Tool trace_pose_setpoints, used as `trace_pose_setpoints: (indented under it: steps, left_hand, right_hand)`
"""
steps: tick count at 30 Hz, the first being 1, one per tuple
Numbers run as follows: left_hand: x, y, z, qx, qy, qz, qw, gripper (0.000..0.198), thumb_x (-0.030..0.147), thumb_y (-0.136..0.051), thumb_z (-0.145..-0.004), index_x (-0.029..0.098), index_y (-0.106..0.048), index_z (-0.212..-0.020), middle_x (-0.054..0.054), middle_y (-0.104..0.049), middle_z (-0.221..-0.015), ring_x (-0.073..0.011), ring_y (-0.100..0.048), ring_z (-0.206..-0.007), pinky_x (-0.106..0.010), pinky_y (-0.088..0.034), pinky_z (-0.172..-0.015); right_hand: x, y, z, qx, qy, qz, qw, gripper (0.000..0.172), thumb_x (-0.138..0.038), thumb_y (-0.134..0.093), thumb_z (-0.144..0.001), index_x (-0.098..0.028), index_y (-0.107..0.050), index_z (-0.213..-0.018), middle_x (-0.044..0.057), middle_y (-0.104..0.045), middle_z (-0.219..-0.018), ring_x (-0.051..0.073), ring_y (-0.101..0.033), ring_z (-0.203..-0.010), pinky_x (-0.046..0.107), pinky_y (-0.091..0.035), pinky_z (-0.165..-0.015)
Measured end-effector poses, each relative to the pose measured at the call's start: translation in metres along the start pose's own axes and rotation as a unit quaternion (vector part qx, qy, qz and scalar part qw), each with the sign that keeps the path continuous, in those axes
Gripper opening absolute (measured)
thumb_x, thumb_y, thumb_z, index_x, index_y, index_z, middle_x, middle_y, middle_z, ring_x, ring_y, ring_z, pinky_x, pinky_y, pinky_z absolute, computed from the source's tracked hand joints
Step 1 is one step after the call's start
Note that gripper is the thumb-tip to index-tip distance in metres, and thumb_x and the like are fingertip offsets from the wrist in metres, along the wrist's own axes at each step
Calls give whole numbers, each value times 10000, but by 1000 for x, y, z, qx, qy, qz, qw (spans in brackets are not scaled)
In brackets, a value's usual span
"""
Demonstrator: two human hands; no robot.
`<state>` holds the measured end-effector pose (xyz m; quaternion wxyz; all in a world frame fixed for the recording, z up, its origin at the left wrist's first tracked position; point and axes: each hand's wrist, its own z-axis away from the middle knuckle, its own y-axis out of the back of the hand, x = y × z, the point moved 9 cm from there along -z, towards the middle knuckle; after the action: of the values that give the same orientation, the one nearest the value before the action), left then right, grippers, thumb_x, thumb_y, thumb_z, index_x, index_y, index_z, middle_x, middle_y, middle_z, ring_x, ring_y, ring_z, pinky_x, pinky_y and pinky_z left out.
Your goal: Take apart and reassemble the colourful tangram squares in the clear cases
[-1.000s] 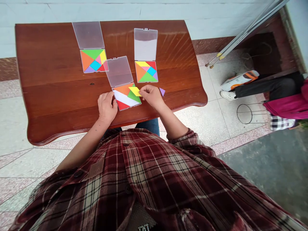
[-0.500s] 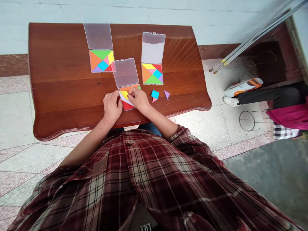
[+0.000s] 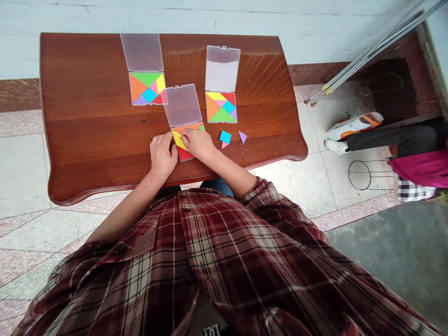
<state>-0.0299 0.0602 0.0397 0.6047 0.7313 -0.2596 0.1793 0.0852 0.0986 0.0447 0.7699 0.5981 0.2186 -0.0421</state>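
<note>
A shallow hinged tangram case (image 3: 180,160) lies near the table's front edge with its clear lid (image 3: 182,106) folded back. Inside it are an orange piece (image 3: 191,127), a red piece (image 3: 183,153), a yellow parallelogram (image 3: 178,140) and a bit of green at the upper right corner. My left hand (image 3: 163,152) holds the case's left side, fingers bent and thumb against its edge. My right hand (image 3: 199,142) is closed over the case, fingertips pinched at the yellow parallelogram; part of the case is hidden beneath it. To the right lie a blue square (image 3: 225,136), a pink triangle (image 3: 224,145) and a purple triangle (image 3: 242,137).
Two filled, open tangram cases stand farther back, one at left (image 3: 131,93) and one at right (image 3: 221,122), on the brown wooden table (image 3: 87,116). The front case's lid overlaps the left one's corner. A seated person's leg (image 3: 385,142) and a wire stand (image 3: 360,175) are at right.
The yellow parallelogram has shifted left and down, lying flatter against the red piece, and the white gap between them is covered. My right hand has moved slightly left; my left hand stays put.
</note>
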Motion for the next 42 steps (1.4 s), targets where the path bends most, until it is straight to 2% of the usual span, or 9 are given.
trace_pose_setpoints:
  steps: [7,13,23,26,30,33,35,38,42]
  left_hand:
    - [0,1,0,3,-6,-1,1000,325,157,-441,-787,207,-589,-1072,-92,-669,-1060,-273,-558,-1033,-439,-423,-963]
    - [0,0,0,1,-6,0,1000,313,151,-451,-792,196,-588,-1068,-97,-661,-1062,-274,-553,-1034,-437,-418,-967]
    - [1,1,0,-3,-6,-8,1000,337,160,-449,-793,190,-604,-1092,-104,-666,-1073,-283,-555,-1041,-441,-419,-967]
    - [0,1,0,-4,-4,1,1000,348,156,-442,-802,201,-602,-1107,-101,-662,-1087,-283,-553,-1059,-447,-412,-983]
    - [-1,1,0,-3,-7,13,1000,352,157,-428,-818,206,-614,-1112,-102,-659,-1100,-281,-551,-1077,-451,-408,-1000]
    - [-3,1,-2,1,-16,7,1000,329,165,-429,-822,207,-636,-1075,-94,-664,-1107,-275,-559,-1066,-450,-418,-1001]
    - [-4,0,-3,3,-19,5,1000,309,173,-437,-823,207,-644,-1050,-91,-670,-1097,-276,-565,-1060,-454,-427,-995]
    - [-6,1,-3,13,-21,5,1000,295,170,-447,-815,207,-649,-1027,-90,-679,-1075,-278,-575,-1048,-459,-437,-985]
    - [-4,2,-3,16,-27,0,999,290,170,-453,-813,197,-649,-1024,-94,-683,-1063,-283,-583,-1040,-469,-437,-982]
  right_hand:
    - [5,8,5,-5,5,0,1000,296,-182,-392,-960,-174,-679,-1034,91,-722,-1019,252,-641,-935,328,-432,-775]
    - [0,-6,14,-62,20,16,998,230,-213,-519,-900,-169,-666,-1072,106,-702,-1097,261,-628,-988,329,-449,-780]
    - [-5,-7,13,-60,16,21,998,242,-226,-485,-926,-152,-658,-1078,130,-687,-1127,262,-622,-1010,340,-458,-812]
    - [1,3,14,-38,9,-17,999,220,-225,-494,-917,-154,-668,-1032,118,-697,-1084,252,-624,-986,343,-455,-824]
    - [43,36,21,54,-14,-123,991,190,-203,-487,-888,-175,-671,-924,59,-701,-939,210,-630,-893,332,-461,-826]
    - [101,64,35,146,-62,-173,972,184,-222,-485,-872,-174,-661,-895,38,-674,-856,190,-618,-820,334,-469,-796]
    - [138,74,45,179,-94,-179,963,168,-226,-503,-853,-167,-656,-886,34,-657,-820,181,-603,-780,338,-468,-783]
    - [172,74,55,181,-121,-169,961,152,-219,-532,-818,-166,-652,-896,32,-647,-810,178,-588,-759,356,-471,-789]
    - [165,57,49,121,-99,-116,981,262,-241,-642,-756,-166,-652,-1007,74,-662,-973,218,-607,-873,391,-486,-848]
